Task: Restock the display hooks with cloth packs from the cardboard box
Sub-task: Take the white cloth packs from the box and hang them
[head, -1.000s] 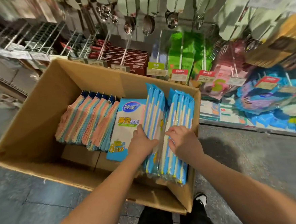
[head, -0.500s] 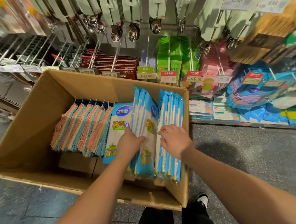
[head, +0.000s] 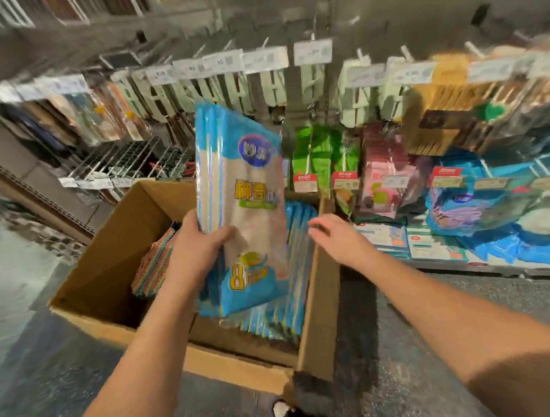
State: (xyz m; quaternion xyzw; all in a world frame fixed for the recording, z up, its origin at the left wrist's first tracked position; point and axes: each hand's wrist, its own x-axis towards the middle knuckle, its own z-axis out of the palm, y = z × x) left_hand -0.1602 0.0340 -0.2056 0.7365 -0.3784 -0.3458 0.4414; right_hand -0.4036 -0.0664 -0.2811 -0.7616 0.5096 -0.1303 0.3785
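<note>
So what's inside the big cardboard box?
The brown cardboard box holds a row of blue cloth packs on the right and striped pink-and-blue cloths on the left. The left hand holds lifted packs, hiding the middle and the bottom.

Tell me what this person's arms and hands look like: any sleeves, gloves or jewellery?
Both forearms are bare as far as the frame shows, with no sleeves in view. The left hand and the right hand wear no gloves, and no watch, ring or bracelet shows, though the picture is blurred.
</note>
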